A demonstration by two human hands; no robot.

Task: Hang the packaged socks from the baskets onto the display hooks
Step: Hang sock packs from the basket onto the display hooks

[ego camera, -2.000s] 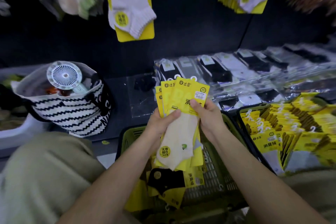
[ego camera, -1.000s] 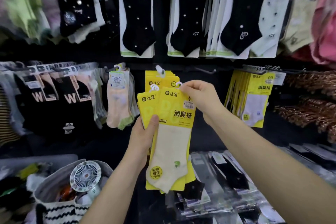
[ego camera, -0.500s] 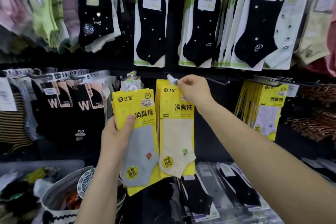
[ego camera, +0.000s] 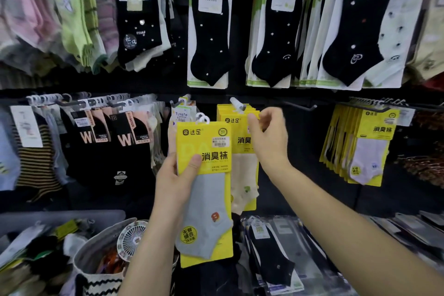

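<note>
Here left hand (ego camera: 175,175) grips grey pack (ego camera: 206,190) below-left of hook (ego camera: 236,103), hanger (ego camera: 203,118) up for hanging; right hand (ego camera: 269,137) beside hook, grip I can't tell.

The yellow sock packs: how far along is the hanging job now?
Done: cream-sock packs hang on the middle hook, with the right hand in front of them. In hand: the left hand grips a grey-sock pack. Left: hanging that pack.

The yellow-carded grey sock pack (ego camera: 206,190) is being held upright in the left hand (ego camera: 175,180), overlapping the cream sock packs (ego camera: 243,175) that are hanging from a display hook (ego camera: 236,103).
</note>
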